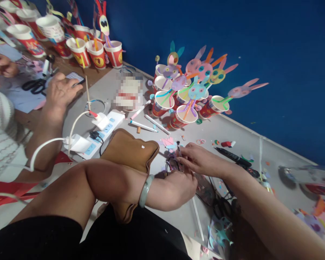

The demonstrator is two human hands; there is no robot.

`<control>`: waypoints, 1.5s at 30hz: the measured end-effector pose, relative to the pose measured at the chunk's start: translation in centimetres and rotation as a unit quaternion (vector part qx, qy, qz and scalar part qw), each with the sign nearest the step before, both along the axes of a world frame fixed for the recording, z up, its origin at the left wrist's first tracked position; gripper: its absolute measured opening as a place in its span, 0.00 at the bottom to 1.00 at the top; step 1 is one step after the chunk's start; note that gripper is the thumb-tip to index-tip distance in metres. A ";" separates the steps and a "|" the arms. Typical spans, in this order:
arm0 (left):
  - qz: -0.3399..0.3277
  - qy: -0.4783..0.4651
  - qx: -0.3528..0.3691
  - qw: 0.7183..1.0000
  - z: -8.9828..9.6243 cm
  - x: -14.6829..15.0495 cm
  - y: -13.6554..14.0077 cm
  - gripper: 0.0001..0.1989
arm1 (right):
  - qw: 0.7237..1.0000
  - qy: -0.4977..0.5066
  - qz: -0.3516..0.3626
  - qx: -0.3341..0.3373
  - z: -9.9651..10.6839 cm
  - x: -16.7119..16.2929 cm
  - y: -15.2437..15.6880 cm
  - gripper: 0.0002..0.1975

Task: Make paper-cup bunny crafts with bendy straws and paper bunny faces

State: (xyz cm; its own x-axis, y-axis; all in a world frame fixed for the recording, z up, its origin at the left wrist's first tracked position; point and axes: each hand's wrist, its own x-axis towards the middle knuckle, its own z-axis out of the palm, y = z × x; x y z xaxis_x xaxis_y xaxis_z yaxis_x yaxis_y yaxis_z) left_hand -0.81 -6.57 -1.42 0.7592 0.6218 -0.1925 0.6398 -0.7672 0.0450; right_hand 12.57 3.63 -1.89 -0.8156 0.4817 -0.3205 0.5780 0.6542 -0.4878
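My left hand (176, 187), with a pale green bangle (145, 190) on the wrist, rests on the grey table (233, 126) with its fingers closed around a thin black cord (170, 163). My right hand (202, 159) reaches in from the right and pinches a small dark piece at the cord's top, touching the left hand. Both hands meet just right of a brown pouch (130, 151). What the fingers grip is partly hidden.
Paper cups with coloured paper bunny figures (189, 97) stand behind the hands; more cups (97, 54) line the far left. A white power strip (97, 135), markers (143, 125), a black pen (230, 154), paper scraps and a co-worker's hand (59, 92) on a phone lie around.
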 end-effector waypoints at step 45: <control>0.003 -0.007 0.049 0.999 -1.1 -0.1 -0.2 0.26 | 0.967 0.139 -0.210 -0.028 -2.1 4.3 0.5 0.17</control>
State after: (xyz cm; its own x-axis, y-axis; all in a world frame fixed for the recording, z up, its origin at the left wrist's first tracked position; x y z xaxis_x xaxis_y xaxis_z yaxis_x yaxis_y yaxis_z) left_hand -0.95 -6.77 -2.54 0.7571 0.6423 -0.1191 0.6448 -0.7640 -0.0215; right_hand 16.84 4.15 -3.98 -0.6105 0.7775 -0.1510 0.6280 0.3589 -0.6905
